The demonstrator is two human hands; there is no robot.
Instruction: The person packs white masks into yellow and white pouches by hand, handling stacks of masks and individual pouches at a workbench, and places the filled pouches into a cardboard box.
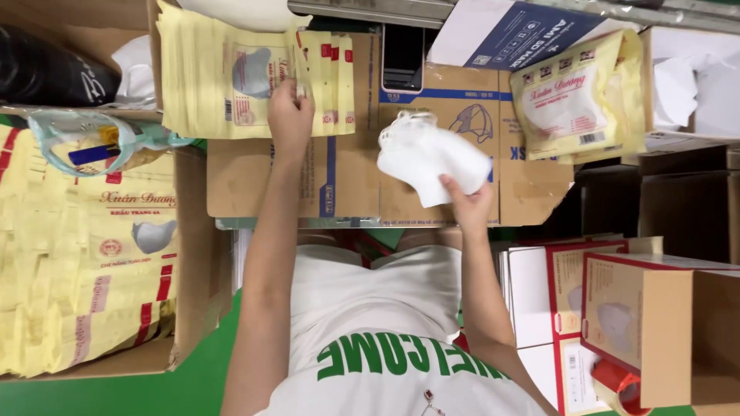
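The picture reads upside down, with the person's white shirt at the bottom and both arms stretching up over a bench covered by flattened brown cardboard (339, 173). Going by which shoulder each arm springs from, the left hand (290, 115) lies on the stack of yellow printed pouches (231, 77) at the bench's far left corner, its fingers (291, 86) pinching the edge of the top pouch. The right hand (467, 206) hangs over the middle of the cardboard, fingers clenched on the lower corner of a bundle of white face masks (432, 158), which is raised clear of the surface. A filled yellow pouch (574, 96) lies at the far right edge. More yellow pouches fill an open carton (85, 262) at the left.
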